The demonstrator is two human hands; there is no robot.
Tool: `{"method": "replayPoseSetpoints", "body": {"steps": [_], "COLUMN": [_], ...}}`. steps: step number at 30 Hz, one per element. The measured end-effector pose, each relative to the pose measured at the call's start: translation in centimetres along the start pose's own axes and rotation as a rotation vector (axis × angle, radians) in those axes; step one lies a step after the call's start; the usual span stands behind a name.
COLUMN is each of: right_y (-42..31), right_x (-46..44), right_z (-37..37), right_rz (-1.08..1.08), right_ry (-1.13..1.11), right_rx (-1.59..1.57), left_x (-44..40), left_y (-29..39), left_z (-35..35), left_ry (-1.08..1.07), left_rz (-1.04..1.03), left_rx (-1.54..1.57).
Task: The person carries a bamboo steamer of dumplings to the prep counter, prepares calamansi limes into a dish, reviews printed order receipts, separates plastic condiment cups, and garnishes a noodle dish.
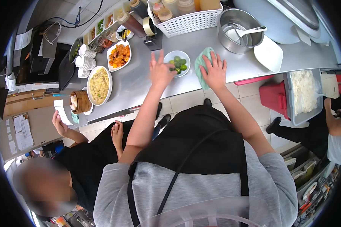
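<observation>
My left hand (161,72) is at the left rim of a small white bowl (180,75), its fingers spread and slightly blurred. The thumb side reaches over the rim, close to the small green limes (177,63) in the bowl. Whether it touches a lime I cannot tell. To the right of the bowl, my right hand (215,72) lies flat with fingers spread on a crumpled green cloth (199,64) at the counter's front edge.
Fried rice (99,85), an orange-coloured dish (119,56) and a bamboo steamer (80,101) stand left on the steel counter (140,77). A tape dispenser (152,36), bottle basket (189,20), steel pot (231,41) and white plate (268,55) are behind and right. A co-worker's hand (59,123) holds paper.
</observation>
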State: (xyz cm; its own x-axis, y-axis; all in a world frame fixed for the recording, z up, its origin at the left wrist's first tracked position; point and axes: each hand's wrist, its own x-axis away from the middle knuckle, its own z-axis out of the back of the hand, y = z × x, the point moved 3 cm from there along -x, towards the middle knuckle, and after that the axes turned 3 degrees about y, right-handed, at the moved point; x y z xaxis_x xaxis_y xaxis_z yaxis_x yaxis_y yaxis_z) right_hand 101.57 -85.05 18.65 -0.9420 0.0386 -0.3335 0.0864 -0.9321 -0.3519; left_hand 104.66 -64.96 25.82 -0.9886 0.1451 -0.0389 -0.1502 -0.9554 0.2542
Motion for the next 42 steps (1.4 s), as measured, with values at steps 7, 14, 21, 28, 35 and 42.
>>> {"method": "replayPoseSetpoints", "body": {"steps": [7,14,21,28,35,42], "right_y": [0.1,0.1,-4.4,-4.8,-5.4,-5.8], "right_x": [0.0,-0.6,-2.9,-3.6,-3.9,-4.4], "right_z": [0.2,2.5,10.6,12.4,14.8,16.1], "right_rz": [0.014,-0.062,-0.079,-0.026,-0.025,0.053], "right_ry": [-0.018,0.06,-0.152,-0.158,-0.105,-0.051], "right_rx": [-0.014,-0.218,-1.117,-1.224,-1.372,-1.227], "left_x": [-0.5,1.0,3.0,3.5,3.0,2.4], "left_y": [1.8,4.7,9.8,9.5,9.1,9.1], "left_z": [-1.2,2.9,6.8,8.3,8.8,9.0], "left_ry": [-0.172,0.173,0.314,0.346,0.306,0.299], "left_rz": [-0.074,-0.118,-0.245,-0.229,-0.196,-0.195], "left_rx": [-0.138,0.182,0.365,0.557,0.914,1.046]}}
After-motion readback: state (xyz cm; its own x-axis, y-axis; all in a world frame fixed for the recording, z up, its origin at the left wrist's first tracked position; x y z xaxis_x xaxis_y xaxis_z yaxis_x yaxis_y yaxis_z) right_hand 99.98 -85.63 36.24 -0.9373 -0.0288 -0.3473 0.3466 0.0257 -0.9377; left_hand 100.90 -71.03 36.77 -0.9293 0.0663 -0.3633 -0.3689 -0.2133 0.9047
